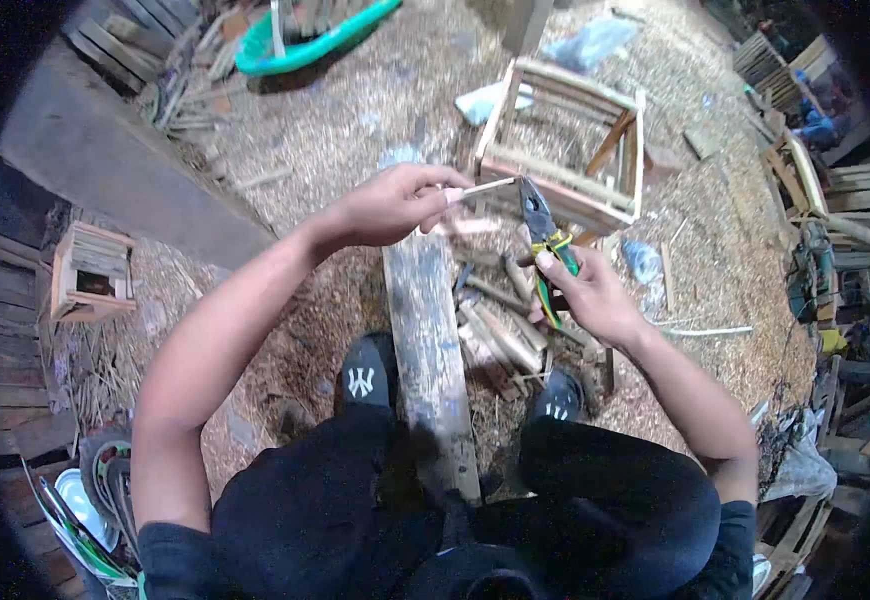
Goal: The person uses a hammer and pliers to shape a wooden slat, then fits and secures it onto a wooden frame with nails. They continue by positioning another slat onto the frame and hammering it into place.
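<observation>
My left hand [400,207] pinches a thin, pale wooden stick [488,187] that points to the right. My right hand [585,290] is wrapped round the green and yellow handles of a pair of pliers [538,215]. The jaws point up and away from me, right at the free end of the stick. Beneath both hands a worn wooden plank [425,320] runs away from between my legs. Just beyond the pliers stands a wooden frame [565,135] made of slats.
Wood offcuts [500,340] lie between my feet, beside the plank. Wood chips cover the ground. A green basin [315,50] sits at the far left, near a thick beam [135,160]. A small wooden box [95,270] stands at left. Stacked wood lines the right side.
</observation>
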{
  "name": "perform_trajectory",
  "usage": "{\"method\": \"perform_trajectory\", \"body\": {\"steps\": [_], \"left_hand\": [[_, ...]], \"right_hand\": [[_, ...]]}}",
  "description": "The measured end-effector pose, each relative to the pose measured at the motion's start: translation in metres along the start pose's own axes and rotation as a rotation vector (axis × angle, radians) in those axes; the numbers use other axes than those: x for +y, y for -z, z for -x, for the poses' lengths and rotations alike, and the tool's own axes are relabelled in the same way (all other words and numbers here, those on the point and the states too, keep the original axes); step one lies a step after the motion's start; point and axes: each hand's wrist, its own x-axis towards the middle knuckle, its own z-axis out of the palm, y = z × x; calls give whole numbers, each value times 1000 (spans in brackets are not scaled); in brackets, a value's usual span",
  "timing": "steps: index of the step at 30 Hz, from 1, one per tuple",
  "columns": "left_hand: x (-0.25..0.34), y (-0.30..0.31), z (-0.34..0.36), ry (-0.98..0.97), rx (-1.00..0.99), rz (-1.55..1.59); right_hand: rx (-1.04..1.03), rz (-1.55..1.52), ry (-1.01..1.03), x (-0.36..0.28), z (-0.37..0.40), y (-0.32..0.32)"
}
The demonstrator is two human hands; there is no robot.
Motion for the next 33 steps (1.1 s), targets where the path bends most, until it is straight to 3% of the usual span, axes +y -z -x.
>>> {"method": "perform_trajectory", "body": {"steps": [4,6,7,11,17,20,24,33], "left_hand": [[53,21,-1,9,38,-125],[73,28,-3,-4,14,-164],[80,30,-4,-13,14,-180],[106,33,-2,-110,93,-330],[125,15,18,-206,210,-323],[133,10,23,-78,188,-287],[134,4,26,-266,270,-302],[148,2,34,-186,253,-290]], "right_hand": [[59,76,41,-57,29,19],[21,214,176,-72,39,26],[-25,192,80,-88,51,26],[-54,121,4,-85,62,21],[-112,-69,99,-81,65,-5],[-131,-46,91,-81,66,-4],[-57,-137,159,-89,67,-17],[-61,-246,220,-93,73,-28]]}}
